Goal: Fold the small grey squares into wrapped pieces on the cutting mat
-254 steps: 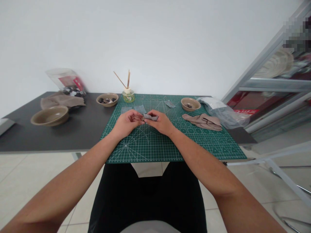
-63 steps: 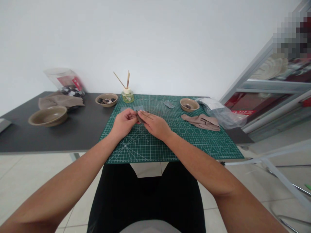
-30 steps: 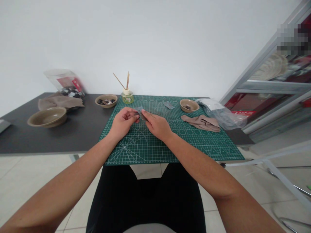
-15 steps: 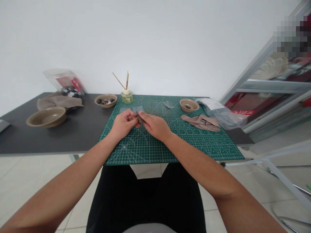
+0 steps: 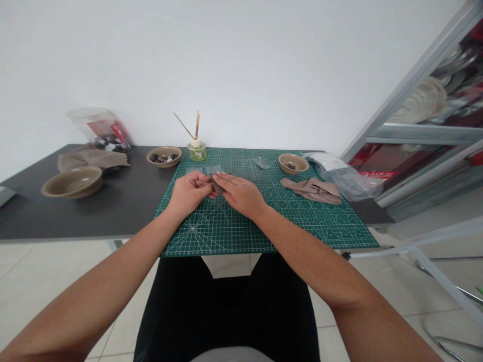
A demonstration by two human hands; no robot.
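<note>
Above the green cutting mat point(image 5: 234, 231), my two hands meet. Between them is a small grey-brown piece point(image 5: 218, 187), mostly covered by fingers; it looks like a flat stone, but its kind is hard to make out. My left hand point(image 5: 190, 193) pinches its left side with thumb and curled fingers. Across its top and right side lie the fingers of my right hand point(image 5: 241, 193), pressed together. Just behind the hands lies a small blue-grey sheet point(image 5: 214, 169), partly hidden. A similar grey sheet point(image 5: 261, 162) rests farther back to the right.
Bowls of pebbles stand at back left point(image 5: 164, 157) and back right point(image 5: 293, 164). A larger tan bowl point(image 5: 72, 183), a brown cloth point(image 5: 92, 158) and a clear jar point(image 5: 100, 128) are left. A reed diffuser point(image 5: 197, 149) stands behind; another cloth point(image 5: 315, 191) and plastic bag point(image 5: 343, 176) lie right.
My right fingers have shifted slightly and lie flatter over the grey-brown piece, which has turned a little between the hands. Everything else on the table is unmoved.
</note>
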